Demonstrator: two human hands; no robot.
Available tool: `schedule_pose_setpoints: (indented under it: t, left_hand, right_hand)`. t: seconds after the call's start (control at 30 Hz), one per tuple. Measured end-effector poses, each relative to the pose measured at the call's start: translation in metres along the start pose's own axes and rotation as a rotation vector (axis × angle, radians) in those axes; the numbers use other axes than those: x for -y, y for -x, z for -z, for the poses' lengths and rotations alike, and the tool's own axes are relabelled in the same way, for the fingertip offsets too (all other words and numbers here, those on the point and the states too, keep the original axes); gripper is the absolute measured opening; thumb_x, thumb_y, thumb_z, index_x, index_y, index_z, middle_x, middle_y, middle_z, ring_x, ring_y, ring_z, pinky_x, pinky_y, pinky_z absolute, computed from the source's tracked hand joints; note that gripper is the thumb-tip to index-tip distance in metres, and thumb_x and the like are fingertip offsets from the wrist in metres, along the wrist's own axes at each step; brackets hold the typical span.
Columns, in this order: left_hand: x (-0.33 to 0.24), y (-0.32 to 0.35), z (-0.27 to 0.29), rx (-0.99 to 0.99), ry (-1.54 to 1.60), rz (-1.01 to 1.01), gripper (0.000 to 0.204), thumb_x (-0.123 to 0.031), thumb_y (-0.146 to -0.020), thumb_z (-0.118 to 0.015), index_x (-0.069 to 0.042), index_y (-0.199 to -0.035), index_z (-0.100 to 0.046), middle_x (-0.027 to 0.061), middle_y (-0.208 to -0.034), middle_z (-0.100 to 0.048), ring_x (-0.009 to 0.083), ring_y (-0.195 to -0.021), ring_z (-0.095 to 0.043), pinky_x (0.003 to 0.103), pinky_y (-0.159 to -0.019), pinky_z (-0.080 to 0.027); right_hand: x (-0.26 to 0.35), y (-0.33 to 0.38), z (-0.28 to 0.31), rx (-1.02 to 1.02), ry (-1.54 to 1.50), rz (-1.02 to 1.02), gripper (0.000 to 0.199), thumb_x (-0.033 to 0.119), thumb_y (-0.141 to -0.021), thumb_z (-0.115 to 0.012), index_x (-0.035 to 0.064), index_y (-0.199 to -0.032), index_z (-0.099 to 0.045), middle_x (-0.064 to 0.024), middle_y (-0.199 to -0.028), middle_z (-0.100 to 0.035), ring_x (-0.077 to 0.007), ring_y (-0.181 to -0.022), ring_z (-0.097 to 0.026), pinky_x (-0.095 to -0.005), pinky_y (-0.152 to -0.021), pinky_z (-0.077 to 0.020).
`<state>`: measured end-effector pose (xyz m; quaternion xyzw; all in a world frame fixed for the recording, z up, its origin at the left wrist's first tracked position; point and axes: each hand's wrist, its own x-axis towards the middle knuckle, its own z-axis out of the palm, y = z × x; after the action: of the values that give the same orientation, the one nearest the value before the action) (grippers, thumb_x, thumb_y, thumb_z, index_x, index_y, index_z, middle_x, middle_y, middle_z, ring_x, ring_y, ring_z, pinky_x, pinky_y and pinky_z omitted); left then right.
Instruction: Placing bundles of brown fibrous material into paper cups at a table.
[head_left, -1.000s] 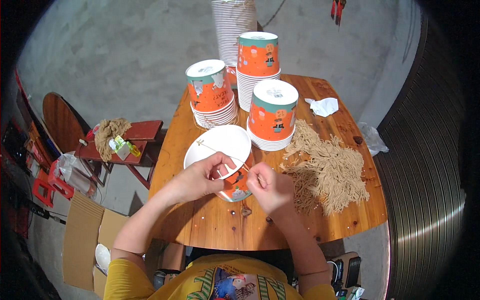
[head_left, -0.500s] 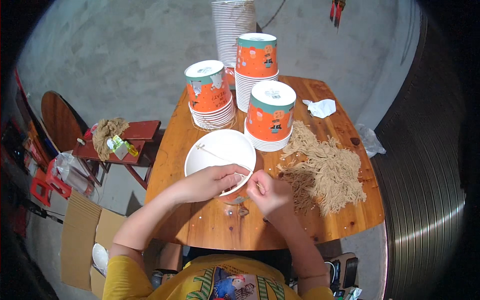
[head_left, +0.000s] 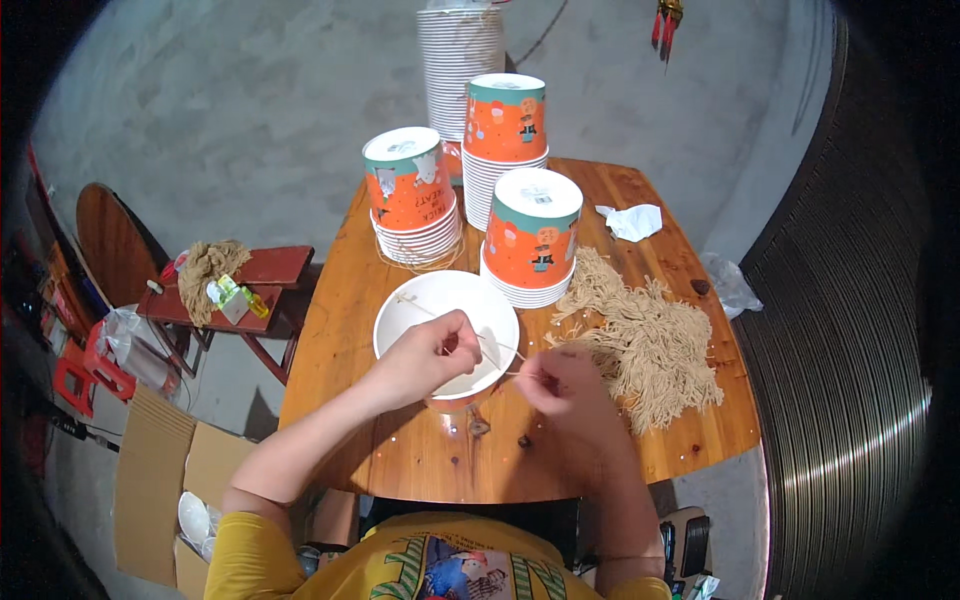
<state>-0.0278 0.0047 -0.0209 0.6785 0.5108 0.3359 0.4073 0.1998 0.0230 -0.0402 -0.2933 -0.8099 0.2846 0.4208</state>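
A white-lined paper bucket (head_left: 400,325) stands upright on the wooden table in front of me, its mouth facing up. A thin tan cord (head_left: 508,372) runs from inside the bucket, over the rim at the right, to my hands. My left hand (head_left: 430,357) is over the bucket's mouth, thumb and fingertips pinched on the cord. Just outside the rim, my right hand (head_left: 562,382) pinches the cord too, slightly blurred. Right of it lies a loose heap of tan cords (head_left: 655,345).
Upside-down stacks of orange and green printed buckets stand behind: left stack (head_left: 410,185), near stack (head_left: 530,240), far stack (head_left: 507,120). A tall white stack (head_left: 460,70) rises at the back. Crumpled tissue (head_left: 633,222) lies far right; a red bench (head_left: 275,270) stands left.
My left hand has lifted off the bucket's rim and closed into a pinch above its mouth. My right hand has moved right, away from the rim, with a stretch of cord now showing between the hands.
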Motion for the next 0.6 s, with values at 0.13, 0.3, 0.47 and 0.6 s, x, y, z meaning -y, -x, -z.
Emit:
schedule_pose_setpoints:
  t: [0.13,0.3,0.47,0.6]
  left_hand:
    - [-0.010,-0.004,-0.006,0.023,0.383,0.030,0.008,-0.010,-0.089,-0.055,-0.004,-0.091,-0.050,0.0017,-0.083,-0.060,0.0075,-0.073,-0.054,0.023,-0.069,-0.046]
    - [-0.010,-0.013,-0.014,0.134,0.542,0.033,0.007,-0.010,-0.094,-0.054,-0.004,-0.096,-0.050,0.0028,-0.084,-0.060,0.0071,-0.073,-0.054,0.021,-0.071,-0.046]
    - [-0.015,-0.013,-0.018,0.141,0.466,0.083,0.008,-0.010,-0.095,-0.054,-0.003,-0.098,-0.054,0.0012,-0.083,-0.059,0.0075,-0.074,-0.055,0.022,-0.072,-0.046]
    - [-0.010,-0.012,-0.017,0.175,0.474,0.130,0.010,-0.009,-0.093,-0.057,-0.002,-0.100,-0.058,-0.0005,-0.081,-0.058,0.0070,-0.076,-0.055,0.022,-0.072,-0.046]
  right_hand:
    - [0.013,-0.011,0.013,0.050,-0.120,-0.170,0.013,0.014,-0.083,-0.067,0.0046,-0.076,-0.060,-0.0053,-0.057,-0.053,-0.0151,-0.048,-0.051,-0.0293,-0.050,-0.0411]
    - [0.018,-0.024,0.017,0.225,-0.114,-0.099,0.015,0.015,-0.086,-0.066,0.0026,-0.079,-0.061,-0.0024,-0.062,-0.057,-0.0082,-0.057,-0.053,-0.0280,-0.052,-0.0425]
    - [0.023,-0.037,0.022,0.265,-0.243,-0.209,0.012,0.016,-0.086,-0.068,0.0044,-0.086,-0.065,0.0005,-0.071,-0.056,-0.0082,-0.062,-0.051,-0.0238,-0.058,-0.0415]
    - [0.017,-0.046,0.020,0.277,-0.204,-0.091,0.013,0.017,-0.087,-0.065,0.0038,-0.090,-0.066,-0.0026,-0.077,-0.060,-0.0093,-0.068,-0.056,-0.0264,-0.061,-0.0456]
